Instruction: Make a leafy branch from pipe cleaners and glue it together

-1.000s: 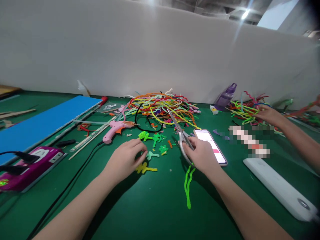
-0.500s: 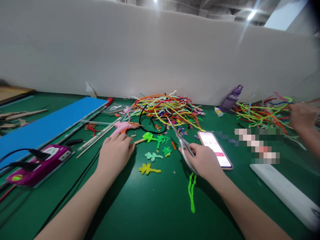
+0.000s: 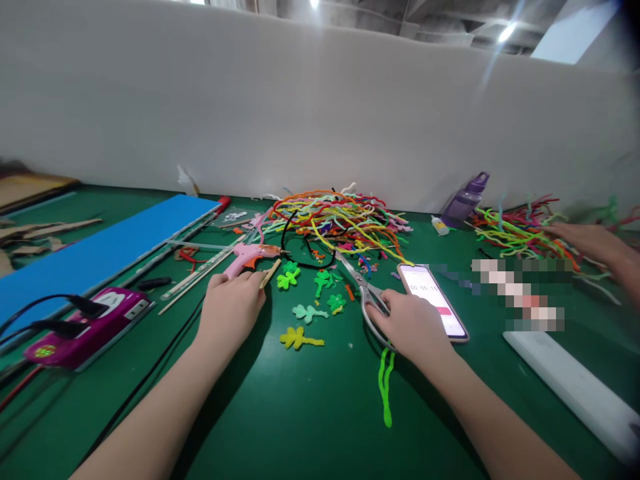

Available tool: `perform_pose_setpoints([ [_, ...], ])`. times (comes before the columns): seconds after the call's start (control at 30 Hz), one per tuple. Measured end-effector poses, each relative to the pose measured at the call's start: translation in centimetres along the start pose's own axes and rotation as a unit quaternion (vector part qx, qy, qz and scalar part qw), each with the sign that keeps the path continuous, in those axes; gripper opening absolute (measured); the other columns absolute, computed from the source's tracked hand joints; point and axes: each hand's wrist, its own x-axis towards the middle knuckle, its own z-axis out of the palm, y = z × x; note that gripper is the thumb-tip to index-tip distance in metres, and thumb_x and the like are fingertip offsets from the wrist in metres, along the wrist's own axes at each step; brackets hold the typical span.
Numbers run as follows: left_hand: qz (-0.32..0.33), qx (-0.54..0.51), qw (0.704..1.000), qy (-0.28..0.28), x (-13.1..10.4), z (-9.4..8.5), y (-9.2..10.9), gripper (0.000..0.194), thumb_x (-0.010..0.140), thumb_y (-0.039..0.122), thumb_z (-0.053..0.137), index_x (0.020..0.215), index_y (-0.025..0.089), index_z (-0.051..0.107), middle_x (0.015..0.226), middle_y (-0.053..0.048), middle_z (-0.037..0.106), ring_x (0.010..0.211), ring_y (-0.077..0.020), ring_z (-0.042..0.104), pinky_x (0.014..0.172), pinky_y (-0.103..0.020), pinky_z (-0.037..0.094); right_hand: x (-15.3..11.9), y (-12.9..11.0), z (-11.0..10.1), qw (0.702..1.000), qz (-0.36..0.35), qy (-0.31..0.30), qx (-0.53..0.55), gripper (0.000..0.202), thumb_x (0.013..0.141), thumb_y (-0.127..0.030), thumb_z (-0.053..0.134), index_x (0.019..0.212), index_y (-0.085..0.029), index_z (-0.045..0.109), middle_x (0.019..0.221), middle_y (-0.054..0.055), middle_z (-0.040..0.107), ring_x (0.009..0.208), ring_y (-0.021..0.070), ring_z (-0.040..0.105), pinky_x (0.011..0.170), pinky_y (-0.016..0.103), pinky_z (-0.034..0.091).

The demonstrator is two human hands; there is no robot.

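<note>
My left hand (image 3: 233, 308) is closed on a short wooden stick (image 3: 271, 274), which pokes up past the fingers beside the pink glue gun (image 3: 249, 255). Just right of it lies a bright green leaf-shaped piece (image 3: 289, 278) of pipe cleaner. More such pieces rest between my hands, among them a mint one (image 3: 309, 313) and a yellow one (image 3: 300, 337). My right hand (image 3: 407, 320) grips silver scissors (image 3: 367, 290), blades pointing up and left, seemingly together. Below that hand hangs or lies a bent lime-green pipe cleaner (image 3: 386, 393); its upper end is hidden.
Behind the hands is a heap of pipe cleaners (image 3: 345, 217). A phone (image 3: 435, 300) showing a timer lies by my right hand. At left are a purple power strip (image 3: 93, 327) and a blue board (image 3: 115, 247). Another person's hand (image 3: 585, 237) reaches into a second heap.
The wooden stick has swung more upright, away from the bright green leaf piece, which has shifted left and turned. The other person's hand has moved left over the second heap.
</note>
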Motion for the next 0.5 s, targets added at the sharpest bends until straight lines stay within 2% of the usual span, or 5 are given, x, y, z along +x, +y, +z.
perform_pose_setpoints([
  [0.2,0.035,0.0,0.999,0.02,0.0,0.0,0.5,0.026,0.089,0.025,0.042,0.096,0.017,0.066,0.093,-0.009,0.07,0.085,-0.0276,0.065,0.075,-0.041,0.039,0.0,0.1,0.2,0.998,-0.002,0.005,-0.057,0.038,0.087,-0.052,0.045,0.079,-0.018,0.06,0.062,0.007,0.066,0.06,0.0238,0.064,0.046,0.027,0.018],
  [0.33,0.072,-0.033,0.996,0.05,0.0,0.4,1.1,0.03,0.091,0.029,0.042,0.109,0.016,0.062,0.109,-0.01,0.067,0.104,-0.0288,0.059,0.086,-0.042,0.039,-0.2,-0.2,0.2,0.999,-0.007,0.003,-0.053,0.035,0.086,-0.05,0.047,0.082,-0.018,0.061,0.064,0.006,0.067,0.063,0.0254,0.066,0.046,0.027,0.019],
  [0.5,0.117,-0.075,0.99,0.025,0.1,1.2,1.3,0.03,0.091,0.03,0.044,0.114,0.021,0.062,0.125,-0.009,0.062,0.113,-0.0276,0.055,0.092,-0.044,0.038,-0.4,-0.3,0.1,0.997,-0.003,0.008,-0.072,0.033,0.087,-0.048,0.048,0.084,-0.018,0.06,0.065,0.007,0.067,0.063,0.0263,0.067,0.046,0.028,0.02],
])
